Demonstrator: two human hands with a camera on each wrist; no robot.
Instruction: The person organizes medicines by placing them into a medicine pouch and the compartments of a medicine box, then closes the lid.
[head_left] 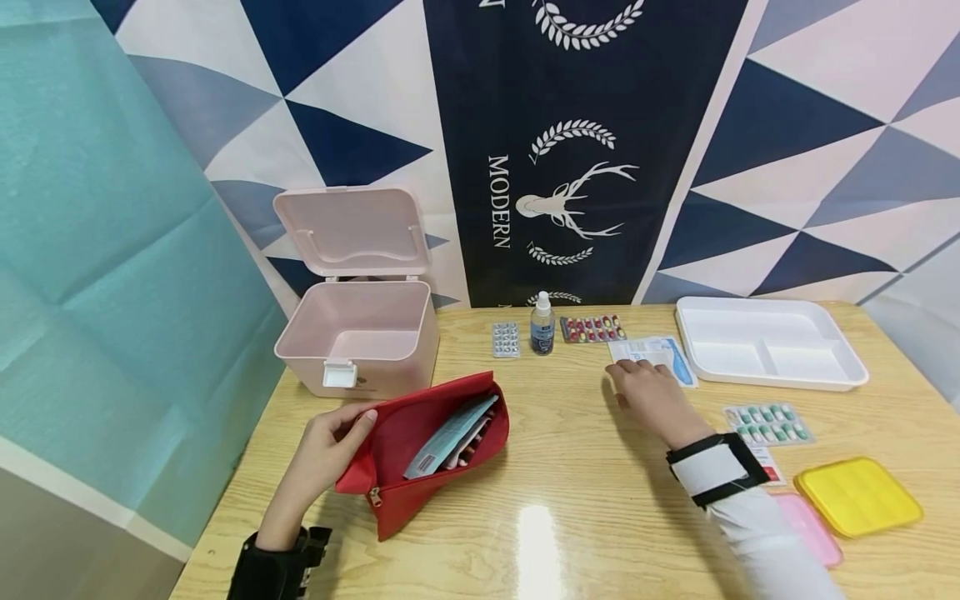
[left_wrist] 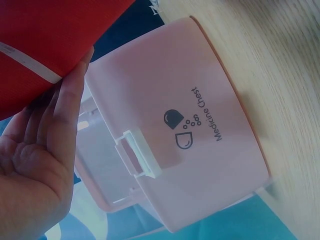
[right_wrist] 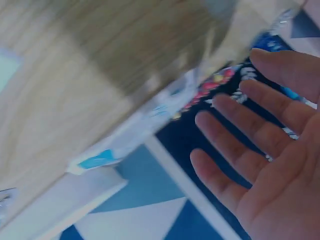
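Note:
My left hand point(head_left: 326, 450) holds an unzipped red pouch point(head_left: 401, 500) by its left rim, thumb over the edge and fingers behind. Inside the pouch lie a light-blue packet point(head_left: 450, 437) and other packs, partly hidden. In the left wrist view, the fingers point(left_wrist: 70, 107) lie against the red fabric. My right hand point(head_left: 656, 400) reaches over the table with spread fingers, close to a white-and-blue packet point(head_left: 678, 362). The right wrist view is blurred and shows the palm point(right_wrist: 285, 185) holding nothing.
A pink medicine chest point(head_left: 360, 333) stands with its lid up at left. Along the back are a silver blister pack point(head_left: 506, 340), a spray bottle point(head_left: 542, 329), red-yellow capsules point(head_left: 592, 329) and a white tray point(head_left: 772, 379). At right lie green capsules point(head_left: 768, 425), a yellow case point(head_left: 858, 497) and a pink case point(head_left: 813, 529).

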